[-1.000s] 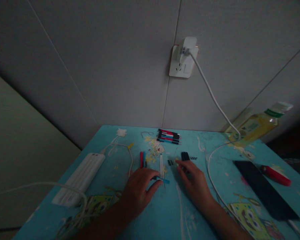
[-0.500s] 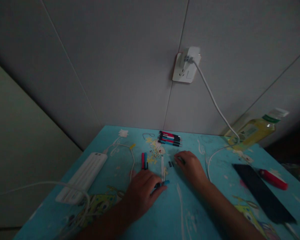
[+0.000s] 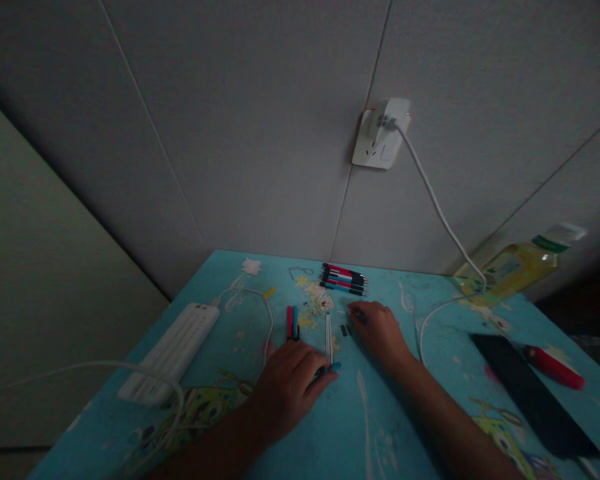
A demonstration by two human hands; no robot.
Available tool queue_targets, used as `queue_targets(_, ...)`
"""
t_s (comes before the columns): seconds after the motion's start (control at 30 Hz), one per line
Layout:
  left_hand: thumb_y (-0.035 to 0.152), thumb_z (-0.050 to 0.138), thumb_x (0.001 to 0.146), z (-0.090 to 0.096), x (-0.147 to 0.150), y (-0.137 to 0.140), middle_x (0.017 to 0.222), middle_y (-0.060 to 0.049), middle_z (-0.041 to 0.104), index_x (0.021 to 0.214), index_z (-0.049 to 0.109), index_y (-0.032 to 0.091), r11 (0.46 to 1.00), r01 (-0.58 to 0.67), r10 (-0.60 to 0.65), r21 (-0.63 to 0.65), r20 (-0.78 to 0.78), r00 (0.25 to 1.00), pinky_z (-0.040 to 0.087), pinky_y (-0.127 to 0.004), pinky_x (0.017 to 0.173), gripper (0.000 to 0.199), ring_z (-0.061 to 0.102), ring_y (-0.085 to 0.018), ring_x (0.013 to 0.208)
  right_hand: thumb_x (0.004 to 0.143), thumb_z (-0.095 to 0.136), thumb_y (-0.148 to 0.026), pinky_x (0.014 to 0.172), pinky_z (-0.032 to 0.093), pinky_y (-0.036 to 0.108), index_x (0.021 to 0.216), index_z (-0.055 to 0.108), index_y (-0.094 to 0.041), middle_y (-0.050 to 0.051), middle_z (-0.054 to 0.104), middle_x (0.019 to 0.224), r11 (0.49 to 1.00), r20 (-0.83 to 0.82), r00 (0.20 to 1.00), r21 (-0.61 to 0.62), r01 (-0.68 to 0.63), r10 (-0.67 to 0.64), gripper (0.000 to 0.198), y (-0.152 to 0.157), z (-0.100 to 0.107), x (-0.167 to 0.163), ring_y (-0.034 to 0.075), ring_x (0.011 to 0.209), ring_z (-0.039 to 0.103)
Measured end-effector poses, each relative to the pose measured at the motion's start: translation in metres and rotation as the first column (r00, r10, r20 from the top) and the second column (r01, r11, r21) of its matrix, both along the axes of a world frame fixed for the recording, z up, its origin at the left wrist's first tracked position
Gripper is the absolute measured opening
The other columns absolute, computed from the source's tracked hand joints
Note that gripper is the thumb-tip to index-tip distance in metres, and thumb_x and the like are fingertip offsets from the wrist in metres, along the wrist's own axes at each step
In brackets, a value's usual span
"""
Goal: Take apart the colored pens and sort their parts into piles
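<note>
My left hand [image 3: 293,380] is closed around a blue and black pen part [image 3: 329,369], its blue end sticking out past thumb and forefinger. Just beyond that hand lie red and blue pen barrels [image 3: 292,322], partly covered by my knuckles. Thin white refills [image 3: 329,337] lie lengthwise between my two hands. Small black pieces [image 3: 346,330] rest on the table beside the fingertips of my right hand [image 3: 377,333]. The right fingers are curled together low over the table; whatever they pinch is too dark to make out. Farther back lies a row of several assembled pens [image 3: 344,279].
A white power strip [image 3: 173,353] with cables lies at left. To the right are a dark flat strip [image 3: 535,393], a red object [image 3: 555,367] and a bottle of yellow liquid [image 3: 515,270]. A white cable [image 3: 443,217] hangs from the wall socket [image 3: 380,137] to the blue table cover [image 3: 330,440].
The view has shifted slightly, moving everything a little to the right. My right hand has edged slightly left relative to the table, closer to the black pieces. My left hand keeps its grip.
</note>
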State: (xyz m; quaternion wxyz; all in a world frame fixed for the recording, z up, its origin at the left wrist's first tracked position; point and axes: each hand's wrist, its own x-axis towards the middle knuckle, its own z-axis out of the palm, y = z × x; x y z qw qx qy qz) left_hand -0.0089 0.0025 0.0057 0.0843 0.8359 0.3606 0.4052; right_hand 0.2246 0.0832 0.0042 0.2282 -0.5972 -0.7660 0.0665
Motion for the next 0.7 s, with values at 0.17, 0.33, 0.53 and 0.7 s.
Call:
queue_targets(0.17,0.025,0.065,0.093,0.000,0.000,0.000,0.084,-0.001,0.064,0.094,0.057,0.020,1.000,-0.020,0.020,0.013,0.002,1.000,0.045,-0.032,0.073,0.009,0.059,-0.017,0.078,0.090,0.059,-0.022,0.089,0.048,0.035,0.107,0.071,-0.020,0.007,0.074,0.104,1.000,-0.050,0.999,0.026,-0.011,0.013,0.021,-0.009,0.009,0.003,0.023,0.095,0.067)
queue_targets(0.33,0.026,0.066,0.092,0.000,-0.001,0.001,0.084,-0.001,0.065,0.096,0.057,0.020,0.998,-0.068,0.068,-0.002,-0.002,0.998,0.045,-0.033,0.074,0.011,0.060,-0.018,0.079,0.095,0.056,-0.026,0.088,0.050,0.033,0.102,0.070,-0.023,0.005,0.072,0.101,0.976,-0.287,0.933,0.073,-0.203,0.216,0.016,-0.047,0.024,-0.016,0.020,0.097,0.065)
queue_targets(0.53,0.028,0.066,0.092,-0.001,-0.002,0.002,0.083,-0.002,0.063,0.095,0.056,0.021,0.994,-0.108,0.108,-0.014,0.037,0.993,0.047,-0.032,0.073,0.012,0.060,-0.018,0.078,0.094,0.059,-0.022,0.089,0.052,0.035,0.114,0.068,-0.025,0.008,0.066,0.106,0.930,-0.393,0.847,0.072,-0.360,0.358,0.022,-0.078,0.016,-0.040,0.020,0.100,0.063)
queue_targets(0.7,0.031,0.065,0.093,0.000,-0.003,0.001,0.084,-0.002,0.064,0.101,0.057,0.022,0.995,-0.101,0.102,-0.015,0.088,0.991,0.048,-0.031,0.073,0.014,0.061,-0.018,0.079,0.094,0.061,-0.026,0.085,0.053,0.033,0.107,0.068,-0.023,0.007,0.066,0.098,0.911,-0.412,0.819,0.073,-0.407,0.399,0.015,-0.080,0.015,-0.042,0.019,0.092,0.064)
